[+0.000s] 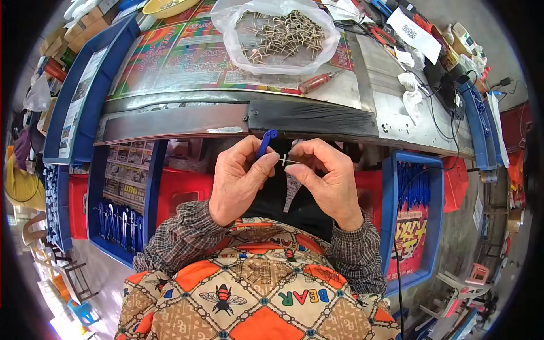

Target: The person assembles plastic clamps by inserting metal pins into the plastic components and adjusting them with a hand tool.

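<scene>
Between thumb and forefinger of my left hand is a slim blue plastic piece with a curled upper end. Fingers pinched, my right hand grips a small cross-shaped metal pin. One end of the pin points at the left fingertips; whether it touches the blue piece I cannot tell. Both hands are above my lap, just in front of the bench edge. On the bench beyond them, a clear plastic bag holds many similar metal pins.
A red-handled screwdriver lies near the bag on the bench. Blue bins stand at both sides: the left bin has blue pieces with metal parts, the right bin more blue pieces. A black cable hangs at right.
</scene>
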Tool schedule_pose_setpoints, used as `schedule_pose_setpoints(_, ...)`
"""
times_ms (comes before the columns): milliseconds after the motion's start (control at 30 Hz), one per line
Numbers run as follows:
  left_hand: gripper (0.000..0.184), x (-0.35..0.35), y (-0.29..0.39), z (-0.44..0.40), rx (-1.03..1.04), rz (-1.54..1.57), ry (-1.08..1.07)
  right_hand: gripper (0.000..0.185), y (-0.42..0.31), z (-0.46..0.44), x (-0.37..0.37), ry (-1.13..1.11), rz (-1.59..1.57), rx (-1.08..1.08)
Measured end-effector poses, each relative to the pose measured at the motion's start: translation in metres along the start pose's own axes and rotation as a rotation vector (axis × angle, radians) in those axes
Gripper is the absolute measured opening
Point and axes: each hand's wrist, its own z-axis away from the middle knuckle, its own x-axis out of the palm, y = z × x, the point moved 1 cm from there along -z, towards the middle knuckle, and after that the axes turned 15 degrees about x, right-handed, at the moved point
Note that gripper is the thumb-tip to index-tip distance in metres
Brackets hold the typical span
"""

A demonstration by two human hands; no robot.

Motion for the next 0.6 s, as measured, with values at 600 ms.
schedule_pose_setpoints(600, 0.016, -0.0037, -0.0020, 0.0027, -0.010, 0.009, -0.007, 0.010, 0.0037, 0.0016, 0.0045, 0.013, 0.056, -0.001)
